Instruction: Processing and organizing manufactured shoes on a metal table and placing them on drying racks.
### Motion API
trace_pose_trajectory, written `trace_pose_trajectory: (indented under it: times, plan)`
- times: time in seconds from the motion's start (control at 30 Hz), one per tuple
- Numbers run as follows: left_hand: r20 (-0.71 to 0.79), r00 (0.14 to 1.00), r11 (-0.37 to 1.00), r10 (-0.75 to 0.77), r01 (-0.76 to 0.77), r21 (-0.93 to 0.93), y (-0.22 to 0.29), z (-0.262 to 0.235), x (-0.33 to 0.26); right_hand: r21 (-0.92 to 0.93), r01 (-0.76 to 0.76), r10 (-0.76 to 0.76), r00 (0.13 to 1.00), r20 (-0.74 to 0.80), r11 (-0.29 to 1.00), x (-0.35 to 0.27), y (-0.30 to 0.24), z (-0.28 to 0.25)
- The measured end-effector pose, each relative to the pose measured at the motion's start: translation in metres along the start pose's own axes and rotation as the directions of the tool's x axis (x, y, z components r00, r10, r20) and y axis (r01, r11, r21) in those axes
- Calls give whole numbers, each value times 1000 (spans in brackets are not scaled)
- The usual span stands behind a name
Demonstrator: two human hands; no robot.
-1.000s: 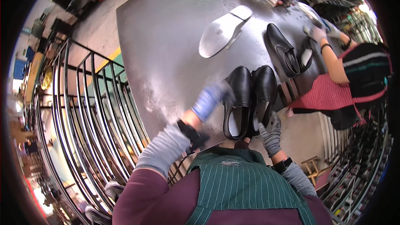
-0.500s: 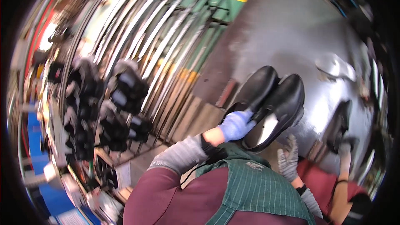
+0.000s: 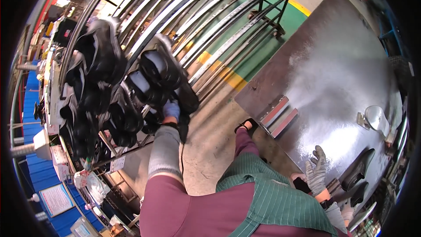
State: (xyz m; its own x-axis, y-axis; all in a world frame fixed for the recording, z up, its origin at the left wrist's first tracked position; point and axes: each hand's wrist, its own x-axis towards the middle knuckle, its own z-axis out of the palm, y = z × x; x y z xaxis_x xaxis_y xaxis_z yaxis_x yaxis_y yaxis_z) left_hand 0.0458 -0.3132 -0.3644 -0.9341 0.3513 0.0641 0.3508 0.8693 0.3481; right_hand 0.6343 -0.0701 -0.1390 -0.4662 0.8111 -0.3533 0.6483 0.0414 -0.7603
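Observation:
At the lower end of a slanted metal rack [image 3: 206,22], my left hand [image 3: 171,110] in a blue glove reaches in with its fingers closed on a pair of black shoes [image 3: 187,97]. The shoes partly hide the fingertips. Other black shoes [image 3: 98,50] hang close by on the left, several of them with pale insoles showing. My right hand [image 3: 316,173], in a grey glove, is raised by the near edge of the metal table [image 3: 320,66]. Its fingers are apart and nothing is in them.
Two red-topped bars [image 3: 280,116] lie on the table's left edge, and a rounded pale metal piece [image 3: 377,119] sits at its right. Black shoes [image 3: 357,169] are at the near right, beside another person's hand [image 3: 347,213]. Boxes and a printed sheet [image 3: 57,199] stand at lower left.
My left hand has carried the pair of black shoes from over the table leftward to the rack. My right hand stays near the table edge, fingers spread. The view has shifted.

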Motion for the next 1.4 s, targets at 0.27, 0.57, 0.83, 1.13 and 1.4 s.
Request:
trace_pose_trajectory:
  times: [0.27,0.57,0.83,1.13,1.4]
  plan:
    - [463,886,408,11,-427,807,38,41,62,70,-193,205,951,-233,979,1,3,-17]
    - [6,31,26,1000,-713,-701,543,-31,-138,219,-222,311,646,-697,950,-54,5,-25]
    - [316,-319,-161,894,-885,-437,804,-44,-338,599,-306,655,124,-745,740,-125,39,46]
    - [488,-339,-163,805,-916,-367,802,-50,-324,730,-194,755,132,-642,655,-118,48,41]
    - [521,-449,-293,726,-888,-355,724,-70,-178,793,-165,805,228,-547,586,-128,54,54]
